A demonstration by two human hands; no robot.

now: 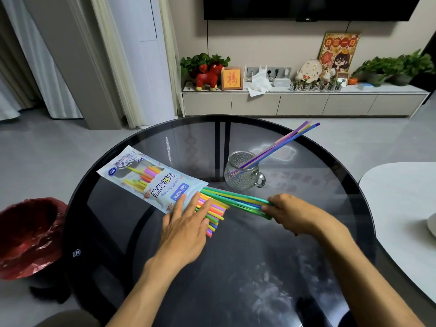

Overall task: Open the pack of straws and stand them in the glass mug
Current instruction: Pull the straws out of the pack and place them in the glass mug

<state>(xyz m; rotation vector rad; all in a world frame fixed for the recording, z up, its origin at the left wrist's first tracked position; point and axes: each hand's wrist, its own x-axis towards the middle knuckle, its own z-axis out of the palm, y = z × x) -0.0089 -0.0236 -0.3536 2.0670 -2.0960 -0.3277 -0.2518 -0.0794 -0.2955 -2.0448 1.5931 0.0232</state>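
Your left hand [186,223] lies flat on the pack [151,179]. Your right hand [289,212] grips green straws [236,199]. Pull them straight out, then lift toward the mug [243,172] at 12 o'clock.

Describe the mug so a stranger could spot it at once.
On the round black glass table, look past the hands, right of the straw pack. The mug is clear bumpy glass with a side handle, the only thing there with straws leaning out.
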